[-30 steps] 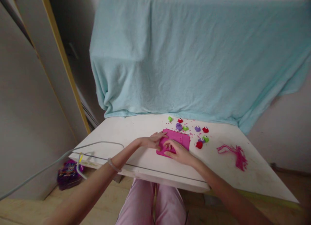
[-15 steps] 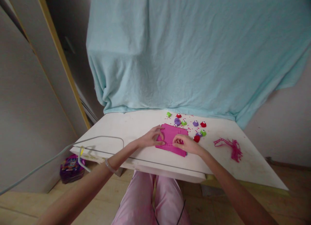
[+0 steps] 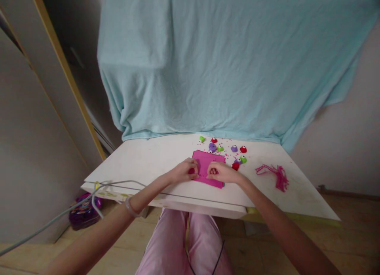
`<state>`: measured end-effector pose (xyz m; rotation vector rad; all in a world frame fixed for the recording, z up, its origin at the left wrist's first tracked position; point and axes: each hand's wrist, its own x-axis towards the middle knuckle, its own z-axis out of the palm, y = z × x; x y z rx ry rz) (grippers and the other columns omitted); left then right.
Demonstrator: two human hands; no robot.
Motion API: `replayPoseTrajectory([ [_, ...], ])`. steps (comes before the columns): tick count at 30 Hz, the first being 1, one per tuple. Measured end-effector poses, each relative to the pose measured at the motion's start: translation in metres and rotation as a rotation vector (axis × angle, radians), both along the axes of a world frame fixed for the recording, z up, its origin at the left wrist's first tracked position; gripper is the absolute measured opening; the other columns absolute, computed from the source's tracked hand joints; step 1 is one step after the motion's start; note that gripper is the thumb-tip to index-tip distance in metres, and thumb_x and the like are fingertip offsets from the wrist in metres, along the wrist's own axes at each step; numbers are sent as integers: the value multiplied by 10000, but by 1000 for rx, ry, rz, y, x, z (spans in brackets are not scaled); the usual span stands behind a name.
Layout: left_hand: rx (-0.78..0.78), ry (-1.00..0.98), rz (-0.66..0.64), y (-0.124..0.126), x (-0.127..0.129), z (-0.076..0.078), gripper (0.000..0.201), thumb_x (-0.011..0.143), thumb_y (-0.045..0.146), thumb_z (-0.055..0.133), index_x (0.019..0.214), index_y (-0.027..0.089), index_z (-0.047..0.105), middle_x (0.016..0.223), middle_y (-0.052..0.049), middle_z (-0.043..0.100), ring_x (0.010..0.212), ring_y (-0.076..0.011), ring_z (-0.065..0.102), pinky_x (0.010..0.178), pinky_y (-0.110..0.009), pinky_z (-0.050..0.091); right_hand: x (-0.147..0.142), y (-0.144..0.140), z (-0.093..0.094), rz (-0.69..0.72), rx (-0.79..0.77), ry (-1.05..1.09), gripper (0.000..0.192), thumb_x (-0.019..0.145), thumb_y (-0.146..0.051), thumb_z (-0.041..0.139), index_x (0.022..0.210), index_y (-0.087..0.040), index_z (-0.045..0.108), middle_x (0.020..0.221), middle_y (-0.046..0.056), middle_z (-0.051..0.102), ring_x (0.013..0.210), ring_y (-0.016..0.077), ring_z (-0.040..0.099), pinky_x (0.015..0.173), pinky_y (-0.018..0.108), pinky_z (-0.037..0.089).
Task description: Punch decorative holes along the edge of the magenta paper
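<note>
A bright pink sheet point(image 3: 204, 160), perhaps foam or card, lies on the white table with other layers showing at its edges. A row of small notches or holes crosses its lower part. My left hand point(image 3: 184, 171) is closed at the sheet's left side, its fingertips pinching near that row. From the right, my right hand point(image 3: 225, 172) pinches the same row, thumb and forefinger together. Only a short stretch of the row shows between the hands. Whatever small bits lie under the fingers are hidden.
Behind the sheet lie several small figures with eyes, including a green one point(image 3: 202, 139) and a red one point(image 3: 243, 149), among pink scraps. Pink cut-out strips point(image 3: 280, 178) lie at right. A grey cable point(image 3: 118, 183) crosses the table's left edge. A blue cloth point(image 3: 192, 69) hangs behind.
My left hand's fingers have drawn together from a spread pose on the sheet. My right hand keeps its pinch, slightly nearer the left hand. The whole view has shifted a little.
</note>
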<state>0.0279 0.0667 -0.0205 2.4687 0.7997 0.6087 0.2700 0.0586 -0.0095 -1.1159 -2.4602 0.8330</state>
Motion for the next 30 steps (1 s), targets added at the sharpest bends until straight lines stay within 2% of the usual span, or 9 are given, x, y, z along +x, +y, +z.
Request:
replayPoseTrajectory([
  [5,24,51,-6,3,3,4,54,813,220,605,799,168,597,882,-48,566,880,-183,523,825,-286,406,-2,-1,1,3,27,-40,73,788,-234,621,789,-162,632,748,20,614,668,130,534,581,220,373],
  [12,50,123,-24,6,6,5,60,798,217,598,781,160,585,886,-55,557,862,-177,518,830,-278,401,-6,2,1,-48,-29,-112,83,763,-222,639,799,-149,655,747,34,645,672,134,562,579,216,373],
  [23,27,176,-58,6,8,11,103,815,248,588,761,161,603,878,-57,573,877,-180,517,861,-282,388,-9,13,3,-4,-126,-206,71,735,-205,633,779,-165,671,777,32,675,701,150,593,603,221,385],
  [27,77,171,35,4,13,2,225,826,380,600,775,161,605,883,-64,554,863,-190,505,815,-290,395,-9,16,4,1,-109,-225,75,725,-209,631,767,-164,673,754,33,672,690,151,587,580,218,375],
  [30,111,179,104,3,17,-4,275,836,436,582,784,168,611,878,-62,542,862,-197,496,811,-303,387,-9,18,9,24,-152,-227,105,730,-227,630,795,-161,680,765,34,678,696,153,590,585,219,385],
])
